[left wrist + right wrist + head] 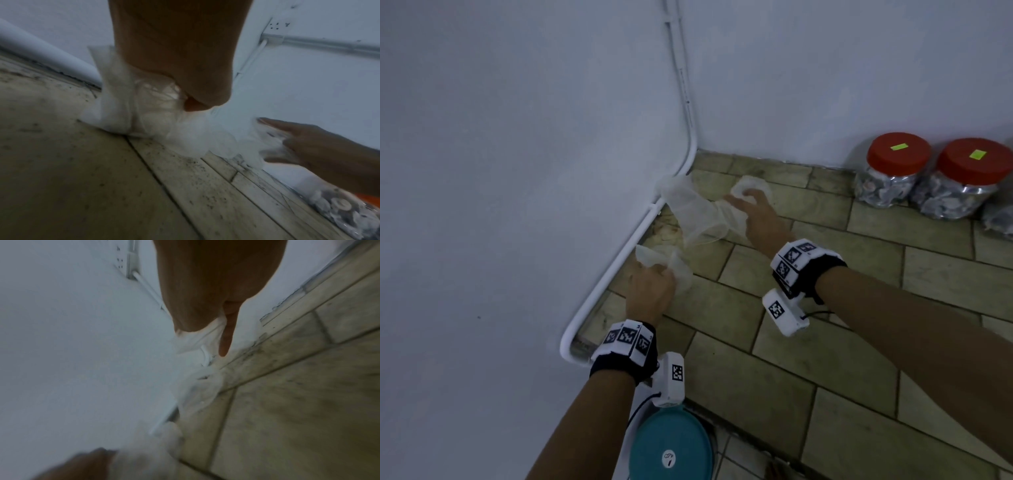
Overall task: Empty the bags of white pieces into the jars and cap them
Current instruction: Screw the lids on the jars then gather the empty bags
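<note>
Several crumpled clear plastic bags lie on the tiled floor in the wall corner; they look empty. My left hand [654, 279] grips one bag [654, 255] in a closed fist near the white pipe; the left wrist view shows the film [141, 112] bunched under the fist [191, 102]. My right hand [744, 202] holds a second, longer bag [698, 214] further back, with part of the film [753, 185] under its fingers. In the right wrist view that bag [195, 342] is pinched under the hand [205, 331], one finger pointing straight out. Two filled jars [887, 190] [955, 198] with red caps stand at the right wall.
A white pipe [619, 253] runs along the foot of the left wall and up the corner. A round teal lid [671, 445] sits below my left wrist. Part of a third jar [1000, 219] shows at the right edge. Bare tiles stretch between my arms.
</note>
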The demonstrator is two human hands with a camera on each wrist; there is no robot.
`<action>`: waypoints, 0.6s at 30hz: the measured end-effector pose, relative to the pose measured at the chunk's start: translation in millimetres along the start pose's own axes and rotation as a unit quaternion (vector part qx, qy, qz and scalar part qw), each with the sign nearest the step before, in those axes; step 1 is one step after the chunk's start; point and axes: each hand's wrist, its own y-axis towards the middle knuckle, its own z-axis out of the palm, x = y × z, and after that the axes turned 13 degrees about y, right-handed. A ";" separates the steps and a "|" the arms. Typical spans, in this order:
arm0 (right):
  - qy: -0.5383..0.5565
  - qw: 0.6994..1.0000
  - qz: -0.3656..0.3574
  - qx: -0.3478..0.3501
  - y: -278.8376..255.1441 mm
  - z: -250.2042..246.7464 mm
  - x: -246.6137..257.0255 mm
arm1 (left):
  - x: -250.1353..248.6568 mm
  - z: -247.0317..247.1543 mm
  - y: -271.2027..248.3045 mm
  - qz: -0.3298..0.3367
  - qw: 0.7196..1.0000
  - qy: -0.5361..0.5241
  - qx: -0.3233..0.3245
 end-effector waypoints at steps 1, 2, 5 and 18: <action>0.033 0.999 0.006 -0.012 7.3 1.0 4.1 | -3.3 2.3 -0.5 -0.004 0.999 -0.014 0.030; 0.058 0.998 0.015 -0.023 14.3 3.1 9.4 | -2.6 6.4 0.1 0.014 0.998 -0.022 0.062; 0.081 0.995 0.059 -0.010 32.4 15.3 24.3 | -11.1 7.4 -10.1 0.005 0.996 0.067 0.049; -0.140 0.968 0.151 0.143 54.0 76.8 2.8 | -5.1 22.6 6.1 0.014 0.991 0.091 0.097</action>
